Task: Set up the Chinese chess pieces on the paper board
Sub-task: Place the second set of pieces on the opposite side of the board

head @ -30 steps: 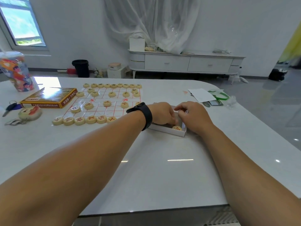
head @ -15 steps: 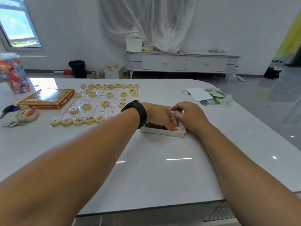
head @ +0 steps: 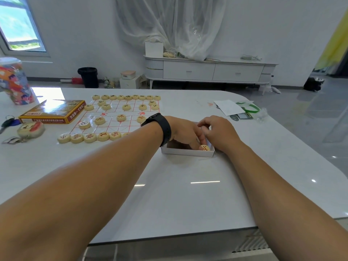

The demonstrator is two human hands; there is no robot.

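Left hand [head: 185,131]: reaches down into the white box [head: 188,152], fingers bent toward a chess piece [head: 204,147]; whether it actually grips the piece, cannot tell.
Right hand [head: 219,131]: fingers curled over the box's far right edge, seemingly holding it.
Chess piece: red-marked disc, lying in the box's near right corner, just at the left fingertips.
Box: on the white table [head: 188,185], right of the paper board [head: 116,117].
Board: far row of pieces [head: 128,97] full; near row [head: 90,138] partly filled, right end hidden by the left forearm.
Table, left: game box lid [head: 52,112], patterned cup [head: 15,81], keys [head: 11,125].
Wrist: black watch [head: 160,127] on left arm.
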